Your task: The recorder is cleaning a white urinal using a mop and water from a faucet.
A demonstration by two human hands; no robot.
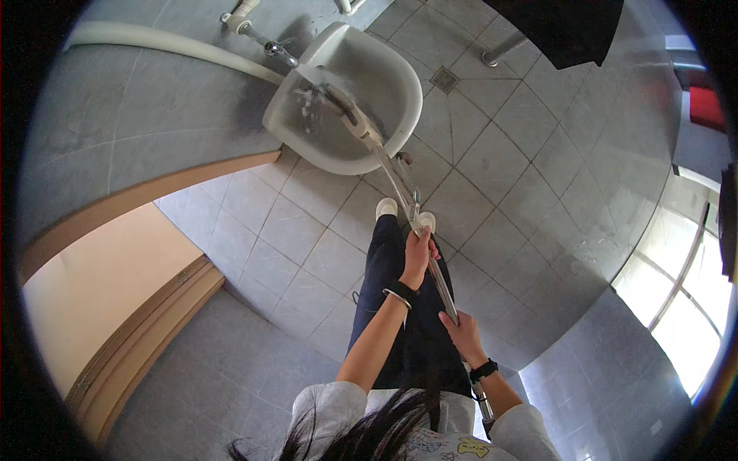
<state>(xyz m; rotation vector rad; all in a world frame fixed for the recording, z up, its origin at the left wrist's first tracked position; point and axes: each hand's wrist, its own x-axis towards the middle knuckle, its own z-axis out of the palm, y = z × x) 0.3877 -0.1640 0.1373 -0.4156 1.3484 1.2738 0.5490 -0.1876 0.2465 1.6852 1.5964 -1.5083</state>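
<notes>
A mop with a long metal pole slants from beside my right side up into a white ceramic basin. Its pale, narrow head lies inside the basin under a silver tap. Water seems to run from the tap onto the head, blurring part of it. My left hand is closed round the upper part of the pole, near a lever-like fitting. Lower down, my right hand grips the same pole close to my thigh. Each wrist wears a black band.
Grey tiled floor surrounds my feet, with a square drain right of the basin. A white pipe runs along the left wall. A wooden door frame stands at left, a bright window at right. Dark cloth hangs at top right.
</notes>
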